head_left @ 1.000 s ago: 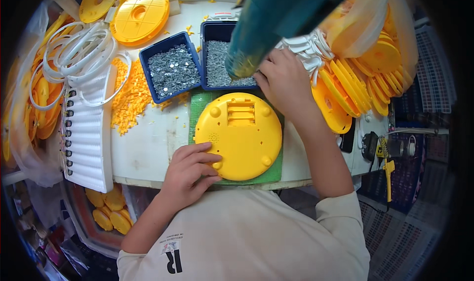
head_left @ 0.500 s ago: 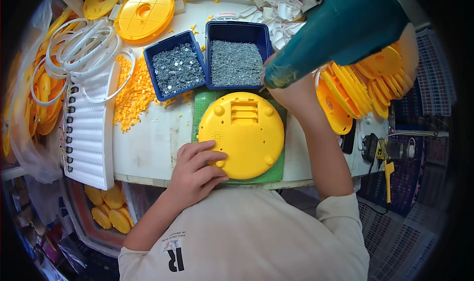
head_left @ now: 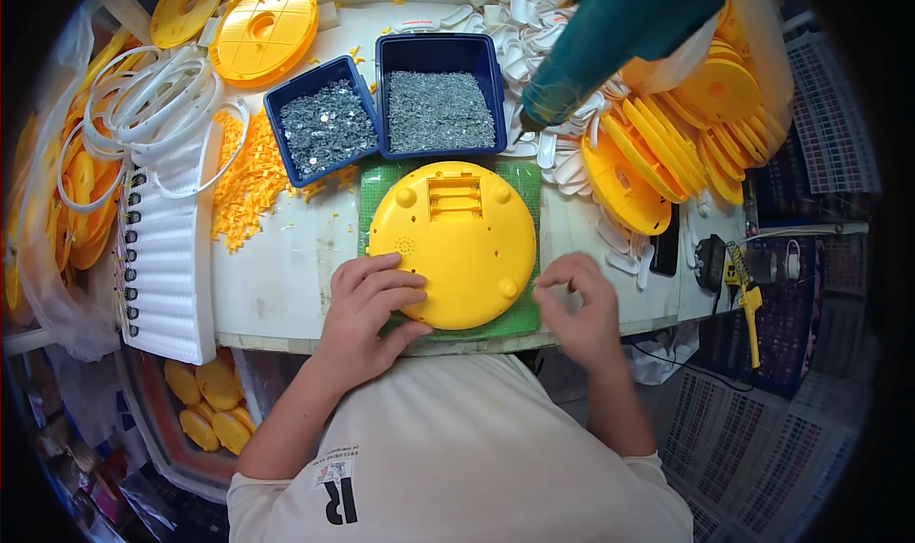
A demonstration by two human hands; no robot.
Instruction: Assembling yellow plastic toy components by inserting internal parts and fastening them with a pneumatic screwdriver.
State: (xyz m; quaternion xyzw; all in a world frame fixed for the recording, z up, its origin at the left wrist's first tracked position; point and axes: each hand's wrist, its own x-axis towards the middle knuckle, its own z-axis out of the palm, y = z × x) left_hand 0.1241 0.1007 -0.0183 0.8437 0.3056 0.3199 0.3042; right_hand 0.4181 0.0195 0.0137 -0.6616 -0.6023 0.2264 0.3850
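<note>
A round yellow plastic housing point(head_left: 456, 271) lies on a green mat point(head_left: 519, 329) with its battery compartment point(head_left: 455, 198) facing up at the far side. Across its near left edge rests my left hand point(head_left: 367, 312), fingers apart on top and the thumb by the rim; it is open. Just off the housing's right edge is my right hand point(head_left: 579, 307), its thumb and forefinger pinched together. Anything between those fingertips is too small to make out. A teal power tool point(head_left: 620, 42) hangs at the upper right, free of both hands.
Two blue bins, one with small screws point(head_left: 443, 109) and one with shiny metal pieces point(head_left: 329, 128), stand beyond the housing. Small yellow parts point(head_left: 243, 185), a white foam tray point(head_left: 172, 257) and white rings point(head_left: 157, 100) lie left. Yellow discs point(head_left: 624, 181) stack at right.
My right hand has come back from beside the tool's nose near the screw bin to the housing's right edge. The tool has shifted up and away. My left hand stays on the housing.
</note>
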